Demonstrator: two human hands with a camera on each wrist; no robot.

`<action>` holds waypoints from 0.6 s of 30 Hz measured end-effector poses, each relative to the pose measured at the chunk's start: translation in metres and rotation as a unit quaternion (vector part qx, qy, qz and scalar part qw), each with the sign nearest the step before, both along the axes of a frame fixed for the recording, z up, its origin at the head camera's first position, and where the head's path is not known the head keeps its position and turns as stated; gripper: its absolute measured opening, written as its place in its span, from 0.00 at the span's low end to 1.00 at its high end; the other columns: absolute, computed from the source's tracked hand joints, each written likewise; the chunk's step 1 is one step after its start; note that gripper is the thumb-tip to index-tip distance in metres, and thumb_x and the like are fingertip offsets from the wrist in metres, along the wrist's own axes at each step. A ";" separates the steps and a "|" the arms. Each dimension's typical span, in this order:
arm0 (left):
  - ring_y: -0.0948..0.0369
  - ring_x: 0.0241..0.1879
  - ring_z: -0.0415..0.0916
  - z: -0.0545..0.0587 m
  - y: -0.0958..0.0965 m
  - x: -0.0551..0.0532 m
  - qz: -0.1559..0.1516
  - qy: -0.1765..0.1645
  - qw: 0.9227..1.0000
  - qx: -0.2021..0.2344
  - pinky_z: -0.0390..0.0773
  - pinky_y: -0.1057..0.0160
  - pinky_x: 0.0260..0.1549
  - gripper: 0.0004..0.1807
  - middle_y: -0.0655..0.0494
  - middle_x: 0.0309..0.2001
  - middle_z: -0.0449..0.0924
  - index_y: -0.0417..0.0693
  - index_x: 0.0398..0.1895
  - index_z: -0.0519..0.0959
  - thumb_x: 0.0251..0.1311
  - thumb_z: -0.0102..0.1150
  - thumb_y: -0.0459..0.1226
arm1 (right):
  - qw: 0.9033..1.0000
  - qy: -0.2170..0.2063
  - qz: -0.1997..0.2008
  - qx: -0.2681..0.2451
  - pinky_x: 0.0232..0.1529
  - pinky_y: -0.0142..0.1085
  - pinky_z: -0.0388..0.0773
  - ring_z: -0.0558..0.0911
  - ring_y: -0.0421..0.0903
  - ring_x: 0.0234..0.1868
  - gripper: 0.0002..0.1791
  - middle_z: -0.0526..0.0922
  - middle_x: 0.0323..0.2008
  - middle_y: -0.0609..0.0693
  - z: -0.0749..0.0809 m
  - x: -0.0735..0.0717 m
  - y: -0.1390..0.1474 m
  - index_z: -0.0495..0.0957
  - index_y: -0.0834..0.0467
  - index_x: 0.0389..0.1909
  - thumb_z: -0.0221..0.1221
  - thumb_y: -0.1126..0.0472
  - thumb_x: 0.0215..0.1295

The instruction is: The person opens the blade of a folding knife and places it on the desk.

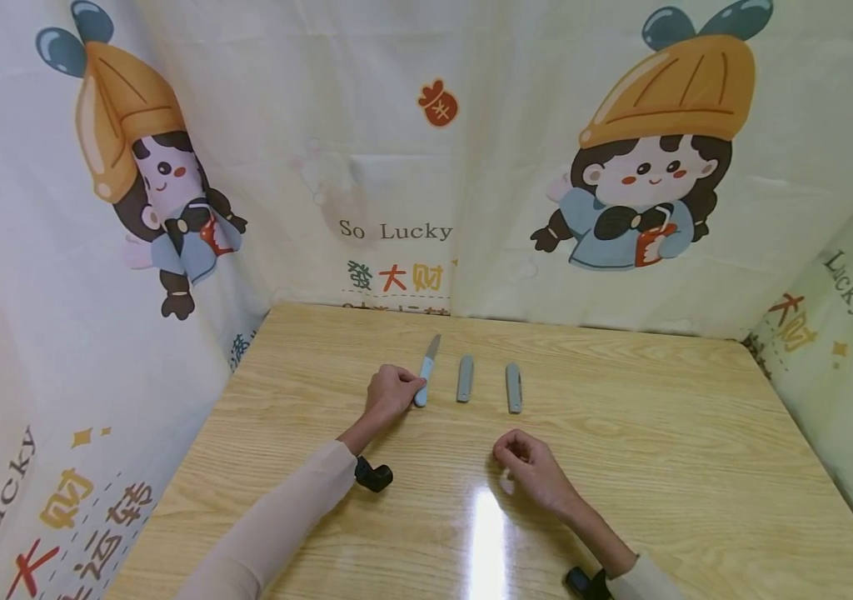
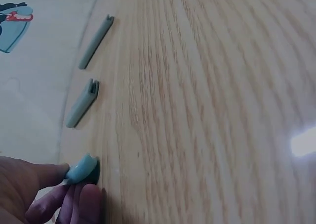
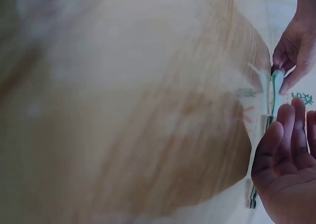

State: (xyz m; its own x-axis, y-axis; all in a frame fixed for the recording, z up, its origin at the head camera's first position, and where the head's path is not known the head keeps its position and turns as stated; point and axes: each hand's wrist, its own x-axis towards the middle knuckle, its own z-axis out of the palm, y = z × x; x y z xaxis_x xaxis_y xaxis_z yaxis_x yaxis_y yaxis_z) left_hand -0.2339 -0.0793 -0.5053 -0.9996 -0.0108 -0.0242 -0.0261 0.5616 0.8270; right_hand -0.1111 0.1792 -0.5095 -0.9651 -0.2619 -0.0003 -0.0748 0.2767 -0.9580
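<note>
My left hand (image 1: 392,390) pinches the pale blue handle of a small knife (image 1: 427,367) between thumb and fingers. The knife lies along the table with its blade pointing away from me. In the left wrist view, only the handle's rounded end (image 2: 83,168) shows. To its right lie two slim grey-green pieces, a nearer one (image 1: 465,378) and one further right (image 1: 514,387), each with a small hole at the near end. What they are I cannot tell. My right hand (image 1: 534,472) is held near them, fingers loosely bent, holding nothing.
The pieces are on a light wooden table (image 1: 659,433). A cream printed cloth (image 1: 494,208) hangs at the back and both sides. Light reflects (image 1: 486,533) off the tabletop near the front. Dark wrist cameras sit on both wrists.
</note>
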 end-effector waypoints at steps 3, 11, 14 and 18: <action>0.62 0.21 0.76 0.001 0.000 -0.003 0.000 0.011 0.999 -0.041 0.72 0.65 0.20 0.10 0.57 0.23 0.84 0.43 0.29 0.90 0.64 0.69 0.40 | 1.000 0.000 0.018 -0.002 0.37 0.39 0.81 0.81 0.54 0.37 0.11 0.83 0.40 0.60 0.000 0.001 0.002 0.77 0.68 0.45 0.54 0.62 0.79; 0.62 0.19 0.77 0.001 0.001 -0.006 0.012 0.017 0.998 -0.052 0.73 0.64 0.19 0.11 0.59 0.19 0.81 0.43 0.27 0.90 0.65 0.69 0.40 | 0.999 -0.024 0.039 -0.015 0.31 0.37 0.81 0.82 0.54 0.34 0.13 0.82 0.41 0.62 0.001 0.002 0.003 0.75 0.69 0.47 0.52 0.61 0.80; 0.63 0.18 0.76 0.002 0.001 -0.007 0.015 0.023 0.998 -0.051 0.73 0.65 0.19 0.11 0.59 0.17 0.80 0.43 0.27 0.89 0.65 0.69 0.39 | 0.998 -0.030 0.046 -0.017 0.29 0.37 0.81 0.82 0.54 0.32 0.13 0.82 0.41 0.62 0.002 0.002 0.004 0.75 0.69 0.47 0.52 0.61 0.80; 0.63 0.17 0.75 0.002 0.001 -0.008 0.019 0.022 0.998 -0.053 0.71 0.66 0.18 0.11 0.60 0.16 0.79 0.43 0.29 0.89 0.65 0.69 0.39 | 0.998 -0.032 0.052 -0.011 0.29 0.36 0.80 0.82 0.55 0.33 0.13 0.82 0.41 0.61 0.002 0.002 0.005 0.75 0.68 0.47 0.52 0.60 0.81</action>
State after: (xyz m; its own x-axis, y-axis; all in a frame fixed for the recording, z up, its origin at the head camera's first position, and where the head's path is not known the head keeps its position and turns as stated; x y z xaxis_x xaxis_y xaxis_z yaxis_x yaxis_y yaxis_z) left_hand -0.2424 -0.0779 -0.5037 -0.9985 -0.0487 0.0238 -0.0133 0.6459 0.7633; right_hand -0.1093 0.1839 -0.5076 -0.9309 -0.3615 -0.0531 -0.0413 0.2487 -0.9677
